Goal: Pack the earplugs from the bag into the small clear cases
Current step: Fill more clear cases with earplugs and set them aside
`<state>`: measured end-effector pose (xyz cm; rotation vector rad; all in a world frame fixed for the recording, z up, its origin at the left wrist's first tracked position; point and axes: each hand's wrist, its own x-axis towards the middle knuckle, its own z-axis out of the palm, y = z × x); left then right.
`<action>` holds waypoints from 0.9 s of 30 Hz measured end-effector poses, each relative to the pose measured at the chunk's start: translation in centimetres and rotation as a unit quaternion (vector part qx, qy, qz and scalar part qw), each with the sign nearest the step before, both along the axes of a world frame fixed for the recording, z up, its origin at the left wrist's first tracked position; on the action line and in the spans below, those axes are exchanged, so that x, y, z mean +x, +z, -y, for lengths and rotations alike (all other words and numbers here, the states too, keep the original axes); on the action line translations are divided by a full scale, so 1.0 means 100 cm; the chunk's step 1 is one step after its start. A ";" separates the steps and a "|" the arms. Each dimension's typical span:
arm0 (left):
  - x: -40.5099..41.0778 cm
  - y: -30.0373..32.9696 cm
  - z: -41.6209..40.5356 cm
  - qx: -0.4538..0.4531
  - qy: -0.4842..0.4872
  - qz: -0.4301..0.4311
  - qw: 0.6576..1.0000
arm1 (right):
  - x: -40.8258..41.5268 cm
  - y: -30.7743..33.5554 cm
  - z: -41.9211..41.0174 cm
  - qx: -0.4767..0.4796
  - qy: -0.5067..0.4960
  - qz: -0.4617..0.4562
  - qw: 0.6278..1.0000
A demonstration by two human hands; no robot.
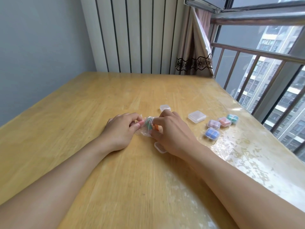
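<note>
A small clear zip bag [146, 128] with coloured earplugs inside sits between my hands at the table's middle. My left hand [121, 129] pinches its left edge. My right hand [171, 131] pinches the right side, with an orange earplug [156, 127] showing under its fingers. A clear case [159, 147] lies open under my right wrist, partly hidden. Another empty clear case [165, 107] sits just beyond my right hand. To the right stand several filled cases: blue [212, 133], pink [213, 124], orange [224, 121] and teal [232, 118].
A larger clear square box [197, 116] lies closed right of my right hand. The wooden table [99, 100] has a glossy film on its right side. A window railing [257, 53] runs along the right edge, a curtain [194, 60] at the far corner.
</note>
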<state>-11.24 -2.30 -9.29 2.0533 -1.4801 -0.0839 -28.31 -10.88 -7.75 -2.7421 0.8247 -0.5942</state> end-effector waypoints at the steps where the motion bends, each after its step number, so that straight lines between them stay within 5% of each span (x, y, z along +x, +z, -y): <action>1: 0.000 0.000 0.000 0.001 0.000 -0.001 1.000 | 0.000 0.000 0.000 -0.003 0.000 0.003 1.000; 27: -0.007 0.006 -0.004 0.001 -0.021 0.008 1.000 | 0.004 -0.007 0.010 0.095 -0.002 0.092 0.991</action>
